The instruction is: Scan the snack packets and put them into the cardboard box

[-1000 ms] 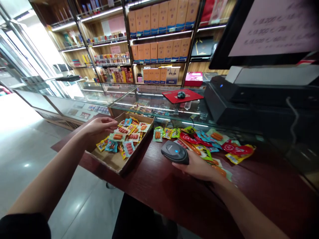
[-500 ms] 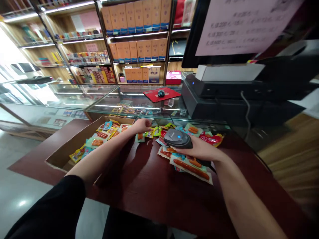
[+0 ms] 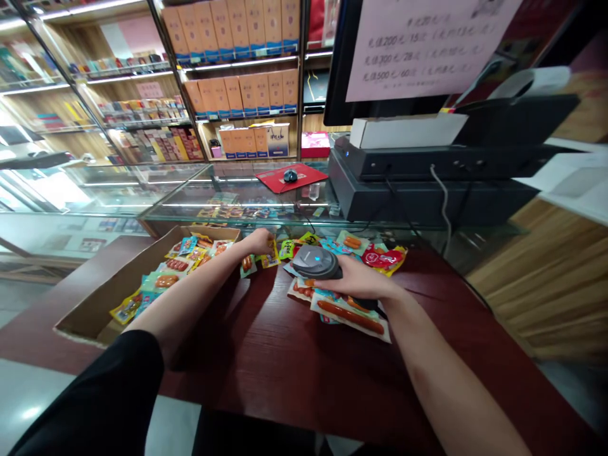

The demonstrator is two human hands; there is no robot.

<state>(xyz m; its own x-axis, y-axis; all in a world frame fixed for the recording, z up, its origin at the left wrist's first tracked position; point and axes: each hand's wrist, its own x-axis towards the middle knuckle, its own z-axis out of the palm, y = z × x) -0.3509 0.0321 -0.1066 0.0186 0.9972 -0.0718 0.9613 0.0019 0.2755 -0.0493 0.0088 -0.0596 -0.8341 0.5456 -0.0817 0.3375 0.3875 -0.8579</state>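
Right hand (image 3: 356, 277) grips one scanner (image 3: 316, 262), its lettering too small to read, above snack packets (image 3: 351, 315). Left hand (image 3: 259, 242) pinches what seems one yellow packet (image 3: 270, 254). Beyond the right, one pink sign (image 3: 413, 47) reads "200", "300", "500".

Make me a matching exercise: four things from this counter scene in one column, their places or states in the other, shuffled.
1. handheld scanner
2. computer mouse
3. white box
4. cardboard box

A. on the red mat
B. with snack packets inside
C. on a dark machine
D. in the right hand

Pairs: 1-D; 2-A; 3-C; 4-B
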